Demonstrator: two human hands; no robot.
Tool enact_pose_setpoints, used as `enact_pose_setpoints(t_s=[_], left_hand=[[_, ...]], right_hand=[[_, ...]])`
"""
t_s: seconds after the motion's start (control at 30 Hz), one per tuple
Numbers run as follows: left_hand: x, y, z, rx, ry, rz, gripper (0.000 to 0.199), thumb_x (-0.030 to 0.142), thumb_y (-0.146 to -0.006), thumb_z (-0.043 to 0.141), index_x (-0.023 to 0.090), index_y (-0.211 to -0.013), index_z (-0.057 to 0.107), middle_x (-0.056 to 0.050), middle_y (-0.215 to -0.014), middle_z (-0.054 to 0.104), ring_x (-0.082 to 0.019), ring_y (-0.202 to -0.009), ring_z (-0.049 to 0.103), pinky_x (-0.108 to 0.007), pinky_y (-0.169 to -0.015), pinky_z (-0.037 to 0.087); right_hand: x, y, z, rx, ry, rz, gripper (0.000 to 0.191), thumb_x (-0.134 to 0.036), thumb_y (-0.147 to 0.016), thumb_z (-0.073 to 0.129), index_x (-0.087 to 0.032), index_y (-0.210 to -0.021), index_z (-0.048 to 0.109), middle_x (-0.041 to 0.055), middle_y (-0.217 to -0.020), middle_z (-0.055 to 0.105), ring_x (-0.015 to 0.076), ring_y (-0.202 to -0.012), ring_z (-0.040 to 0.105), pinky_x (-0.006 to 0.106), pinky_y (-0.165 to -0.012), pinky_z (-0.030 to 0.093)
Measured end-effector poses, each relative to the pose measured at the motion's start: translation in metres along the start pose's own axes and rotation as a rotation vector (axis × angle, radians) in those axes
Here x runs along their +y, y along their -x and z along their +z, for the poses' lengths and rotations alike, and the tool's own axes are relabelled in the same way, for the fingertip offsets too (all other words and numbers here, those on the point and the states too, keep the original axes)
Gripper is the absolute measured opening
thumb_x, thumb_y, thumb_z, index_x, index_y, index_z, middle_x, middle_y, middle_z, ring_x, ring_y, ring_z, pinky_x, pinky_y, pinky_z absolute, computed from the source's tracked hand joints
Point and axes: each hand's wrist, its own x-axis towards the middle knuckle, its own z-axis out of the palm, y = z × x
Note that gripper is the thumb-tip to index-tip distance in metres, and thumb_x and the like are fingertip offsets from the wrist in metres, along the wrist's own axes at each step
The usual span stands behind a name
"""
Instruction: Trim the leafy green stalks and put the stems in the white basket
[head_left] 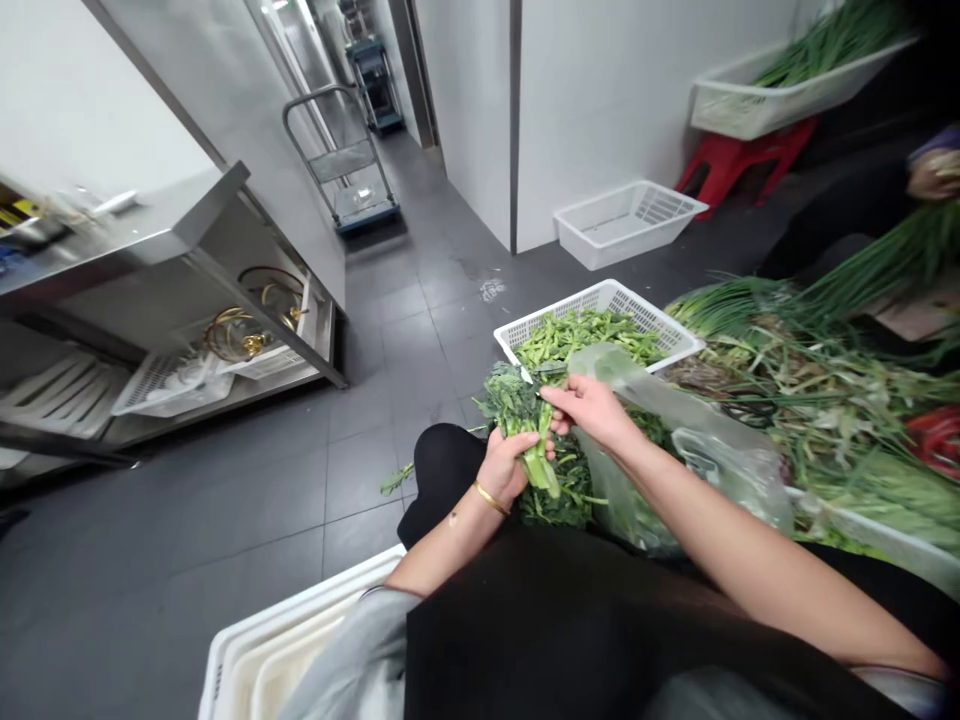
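Observation:
A bunch of leafy green vegetable with pale thick stems [538, 468] is in my left hand [508, 462], the fingers wrapped round it and the leaves pointing away from me. My right hand [592, 408] pinches a green stalk at the bunch's right side, thumb against fingers. A small white spot shows by the leaves near my right thumb; I cannot make out what it is. Below my hands lie more dark leafy greens [562, 480], partly covered by a clear plastic bag [652, 400]. Just beyond stands a white basket [679, 355] holding cut green pieces.
Green onions and peelings [810, 390] are heaped at right, where another person's hand [936, 175] holds green onions. Another white basket [592, 250] stands by the wall, near a red stool [750, 160]. Stacked white bins [232, 660] sit lower left. A steel table [187, 240] and cart [360, 195] stand farther off.

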Motion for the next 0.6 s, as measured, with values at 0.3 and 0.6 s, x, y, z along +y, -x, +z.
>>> enact_pose_setpoints(t_s=[0.3,0.6], left_hand=[[0.03,-0.015,-0.001,0.186,-0.017,0.104,0.017,0.021,-0.057,0.073,0.011,-0.064,0.062,-0.003,-0.056,0.06,-0.011,-0.049,0.054,-0.024,-0.051,0.043],[0.032,-0.012,-0.007,0.03,-0.115,0.1,0.023,0.021,-0.055,0.073,0.012,-0.073,0.063,-0.002,-0.059,0.062,-0.013,-0.05,0.056,-0.026,-0.052,0.045]], right_hand=[[0.013,0.037,0.022,0.001,0.796,-0.858,0.031,-0.03,-0.089,0.048,-0.02,-0.06,0.048,0.0002,-0.056,0.054,0.01,-0.052,0.048,0.025,-0.054,0.035],[-0.017,0.013,0.008,-0.091,0.735,-0.316,0.034,-0.051,-0.077,0.059,-0.02,-0.065,0.052,-0.0019,-0.052,0.056,0.0122,-0.049,0.047,0.025,-0.05,0.034]])
